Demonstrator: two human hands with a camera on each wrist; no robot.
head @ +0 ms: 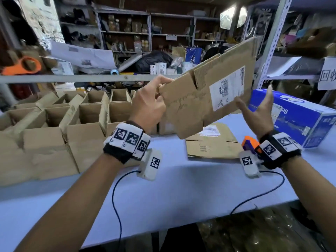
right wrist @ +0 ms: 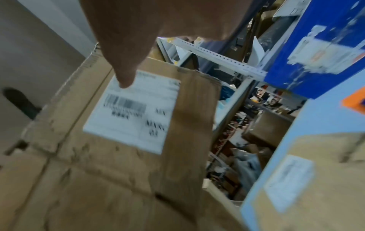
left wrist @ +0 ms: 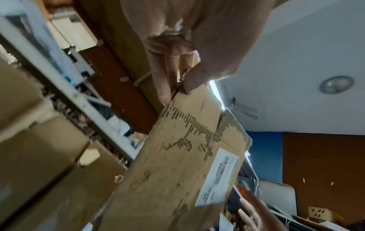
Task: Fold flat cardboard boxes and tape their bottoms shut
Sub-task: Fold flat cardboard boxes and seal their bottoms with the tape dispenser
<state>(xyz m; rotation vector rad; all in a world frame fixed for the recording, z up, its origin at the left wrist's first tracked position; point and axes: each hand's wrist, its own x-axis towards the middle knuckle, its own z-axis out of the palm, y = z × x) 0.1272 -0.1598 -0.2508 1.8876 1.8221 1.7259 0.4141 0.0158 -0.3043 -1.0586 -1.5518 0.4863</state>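
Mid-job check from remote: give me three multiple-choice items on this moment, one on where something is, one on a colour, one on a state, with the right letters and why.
1. Where does the second flat cardboard lie?
A. On the table under the held one
B. On the upper shelf
C. Inside the blue box

2. What colour is the label on the held flat box?
A. Yellow
B. White
C. Green

3. How is the held flat box being held?
A. Both hands grip it
B. It rests on the table
C. Only the left hand pinches it

Answers:
1. A: the second flat cardboard lies on the table, below the raised one.
2. B: the label on the held flat box is white with black print.
3. C: the left hand pinches its corner, while the right hand is spread open beside its edge, not gripping.
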